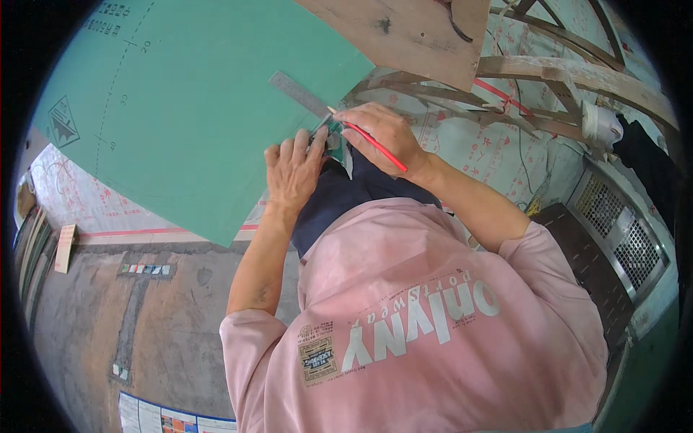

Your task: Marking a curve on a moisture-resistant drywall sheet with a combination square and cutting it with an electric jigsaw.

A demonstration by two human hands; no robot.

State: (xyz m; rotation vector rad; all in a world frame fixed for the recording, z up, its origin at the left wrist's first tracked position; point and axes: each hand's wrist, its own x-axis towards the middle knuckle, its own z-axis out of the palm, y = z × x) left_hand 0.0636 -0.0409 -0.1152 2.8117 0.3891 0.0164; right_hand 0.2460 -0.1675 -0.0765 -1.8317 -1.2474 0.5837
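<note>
A large green board [180, 123] with printed marks and a dashed line fills the upper left. A combination square [296, 92] lies at its near right edge, the steel blade slanting up and left over the board. My left hand [294, 167] grips the square's head, its fingers bent over it and partly hiding it. In my right hand [386, 133] is a red pencil [380, 150], pinched between thumb and fingers. The pencil's bare wood tip points up and left, close to the square's blade; whether it touches the board I cannot tell.
A brown wooden panel [426, 36] borders the green board at the top. Curved timber frames [570, 72] stand at upper right, near a white bucket [600, 124]. A metal grille [613, 216] sits at the right. Below left lies a stained concrete floor [79, 317] with inset tiles.
</note>
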